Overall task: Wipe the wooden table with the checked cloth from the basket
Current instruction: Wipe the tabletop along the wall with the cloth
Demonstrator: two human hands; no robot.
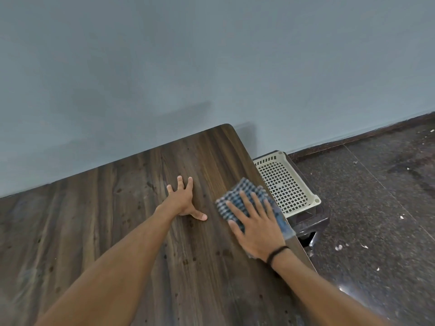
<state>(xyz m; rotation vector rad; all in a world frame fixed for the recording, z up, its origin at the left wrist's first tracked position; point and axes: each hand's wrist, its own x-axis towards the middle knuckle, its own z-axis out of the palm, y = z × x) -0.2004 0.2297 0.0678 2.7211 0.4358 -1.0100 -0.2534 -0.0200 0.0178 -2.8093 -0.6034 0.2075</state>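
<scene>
Both hands lie flat on the table (117, 220). The left hand (182, 200) is spread and holds nothing; the right hand (256, 228) presses straight fingers onto the cloth (231, 200) at the 3 o'clock edge. Wiping looks under way, and the next stroke should sweep toward 9 o'clock over the dark spots. Beyond the edge at 2 o'clock, the basket (284, 184) shows nothing inside.

Your right hand (255, 225) lies flat with fingers spread on the folded checked cloth (237, 201), pressing it onto the wooden tabletop (117, 220) near its right edge. Your left hand (184, 200) rests open on the wood just beside it. The cream basket (286, 184) sits below that edge on a dark stool (315, 220).
</scene>
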